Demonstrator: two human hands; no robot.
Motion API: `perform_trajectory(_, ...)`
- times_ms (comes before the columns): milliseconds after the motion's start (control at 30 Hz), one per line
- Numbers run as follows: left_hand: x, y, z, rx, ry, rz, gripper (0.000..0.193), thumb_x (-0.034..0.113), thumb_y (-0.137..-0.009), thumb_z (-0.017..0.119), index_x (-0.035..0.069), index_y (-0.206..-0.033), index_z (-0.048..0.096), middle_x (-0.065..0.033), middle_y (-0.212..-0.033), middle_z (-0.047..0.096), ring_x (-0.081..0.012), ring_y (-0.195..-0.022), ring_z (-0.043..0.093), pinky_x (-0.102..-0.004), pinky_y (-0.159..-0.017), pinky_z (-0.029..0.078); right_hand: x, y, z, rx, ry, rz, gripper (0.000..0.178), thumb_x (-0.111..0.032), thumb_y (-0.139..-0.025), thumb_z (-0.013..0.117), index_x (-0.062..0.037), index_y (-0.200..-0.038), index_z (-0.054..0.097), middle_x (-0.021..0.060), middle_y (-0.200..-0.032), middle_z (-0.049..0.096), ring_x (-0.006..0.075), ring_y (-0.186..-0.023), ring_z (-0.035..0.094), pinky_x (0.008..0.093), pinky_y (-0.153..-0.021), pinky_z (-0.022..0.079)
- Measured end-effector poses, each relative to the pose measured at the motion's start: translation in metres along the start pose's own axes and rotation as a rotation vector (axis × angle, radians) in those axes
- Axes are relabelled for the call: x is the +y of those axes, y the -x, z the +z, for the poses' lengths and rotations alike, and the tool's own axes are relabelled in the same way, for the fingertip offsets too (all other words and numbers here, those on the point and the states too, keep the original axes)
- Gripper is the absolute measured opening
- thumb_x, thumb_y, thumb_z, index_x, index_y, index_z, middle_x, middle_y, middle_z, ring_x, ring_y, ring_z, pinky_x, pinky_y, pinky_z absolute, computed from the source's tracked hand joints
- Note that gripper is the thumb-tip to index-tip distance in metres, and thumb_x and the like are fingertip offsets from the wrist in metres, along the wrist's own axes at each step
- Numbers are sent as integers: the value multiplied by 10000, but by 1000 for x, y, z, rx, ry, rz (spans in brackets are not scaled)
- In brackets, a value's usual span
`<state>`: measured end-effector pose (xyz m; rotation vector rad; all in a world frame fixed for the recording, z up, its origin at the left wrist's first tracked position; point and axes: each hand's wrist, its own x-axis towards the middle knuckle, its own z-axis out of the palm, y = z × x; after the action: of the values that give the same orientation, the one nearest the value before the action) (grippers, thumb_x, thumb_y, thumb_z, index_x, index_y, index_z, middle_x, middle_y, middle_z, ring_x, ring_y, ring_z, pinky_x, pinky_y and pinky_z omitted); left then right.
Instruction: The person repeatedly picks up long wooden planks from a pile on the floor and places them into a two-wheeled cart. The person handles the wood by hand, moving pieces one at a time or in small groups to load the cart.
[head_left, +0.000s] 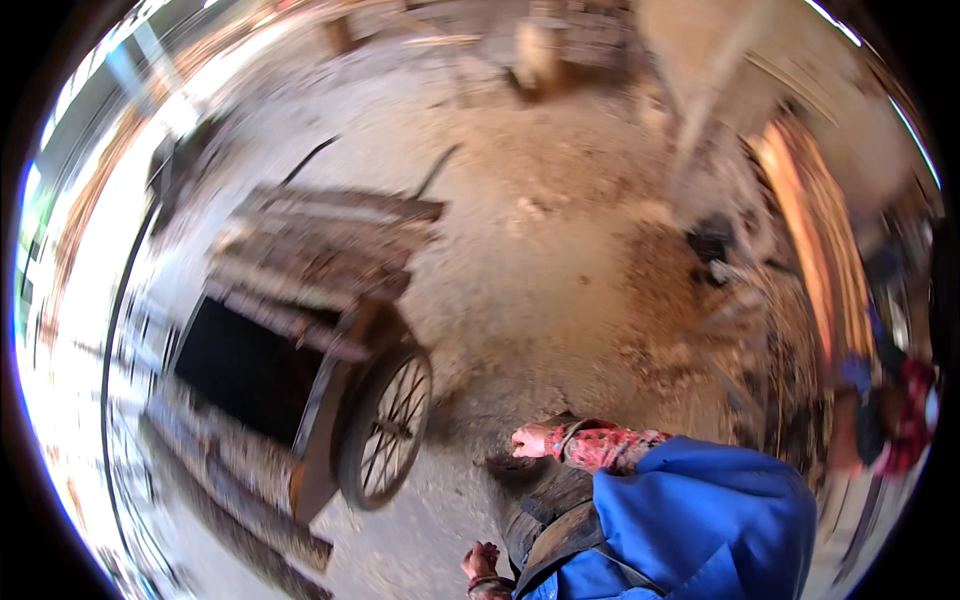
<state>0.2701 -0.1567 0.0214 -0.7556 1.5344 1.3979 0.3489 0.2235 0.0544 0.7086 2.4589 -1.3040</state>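
Observation:
My right hand (534, 440), below a red patterned sleeve, is beside my blue clothing (710, 510), its fingers curled and nothing visible in them. Lower down, my left hand (480, 561) looks closed in a fist, with no object showing. Neither hand touches the cart. Nearest to them, on the left, stands a handcart with a spoked wheel (393, 427). Rough bark-covered boards (310, 245) lie across it, beside a flat black panel (250, 365). Two dark handles (436, 170) stick out at its far end. Motion blurs the view.
Long logs (235, 510) lie beside the cart. A stump-like block (541, 55) stands farther off. Tall orange-brown planks (800, 230) lean at the right, near a person in a red checked garment (910, 410). Wood debris (665, 290) covers part of the dirt floor (530, 300).

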Motion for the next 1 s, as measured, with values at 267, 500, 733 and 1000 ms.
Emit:
perform_trajectory(267,17,6,80,-46,-300,-9,240,234,-823,548,2,-874,519,-121,-699,602,-216,-551,580,-337,-506,507,150,118,-23,177,-162,472,271,-313,-677,595,-67,-776,649,144,-763,627,285,-721,600,402,-630,453)
perform_trajectory(500,33,5,125,-394,-369,-143,181,199,-825,562,36,-797,488,-123,-706,577,-207,-551,553,-288,-437,452,271,182,73,558,-190,1110,244,-285,-632,588,-57,-687,655,153,-667,608,287,-623,593,404,-576,461)
perform_trajectory(733,41,15,156,-330,-658,-63,159,164,-822,542,23,-791,475,-122,-692,570,-206,-538,545,-270,-422,440,221,237,116,686,-471,920,255,-301,-611,639,-60,-692,657,143,-670,613,270,-611,598,400,-548,460)
perform_trajectory(1000,58,-14,155,-583,-581,-130,148,132,-815,533,4,-762,481,-133,-703,560,-221,-578,554,-303,-487,468,167,267,159,789,-676,1022,264,-337,-623,665,-83,-697,674,134,-676,623,276,-671,607,383,-616,477)
